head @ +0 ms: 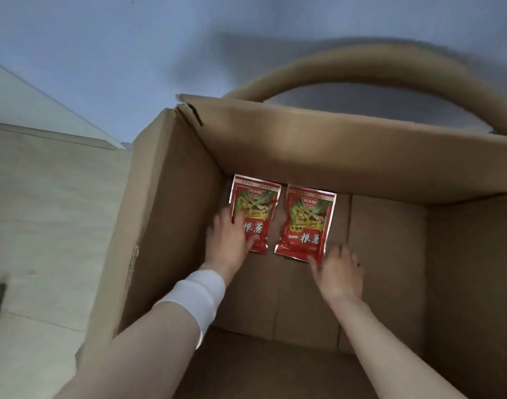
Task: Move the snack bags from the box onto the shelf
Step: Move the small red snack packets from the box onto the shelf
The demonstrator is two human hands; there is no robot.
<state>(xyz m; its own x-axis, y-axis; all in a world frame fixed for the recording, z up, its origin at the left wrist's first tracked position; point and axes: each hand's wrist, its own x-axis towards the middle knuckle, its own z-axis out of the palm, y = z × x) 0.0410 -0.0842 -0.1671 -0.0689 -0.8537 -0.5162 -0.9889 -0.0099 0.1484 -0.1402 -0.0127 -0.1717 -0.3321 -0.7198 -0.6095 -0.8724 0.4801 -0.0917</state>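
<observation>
The two snack bags lie flat on the bottom of the box, printed side up, close to its far wall. The left bag and the right bag sit side by side with a narrow gap between them, not touching. Each has its long axis running from the person toward the far wall, with the logo end at the far side and the large red lettering at the near end. The right bag leans a little, its near end swung slightly to the left.

The left hand rests on the near left part of the left bag, fingers spread over the printed face and not curled around it, though the picture is soft there. The right hand is spread open on the box bottom just beside the right bag, with one fingertip touching that bag's near right corner.

A white cuff wraps the left wrist; the right forearm is bare. The box's flaps stand open. Left of the box is a pale floor, and behind it a bluish wall.
</observation>
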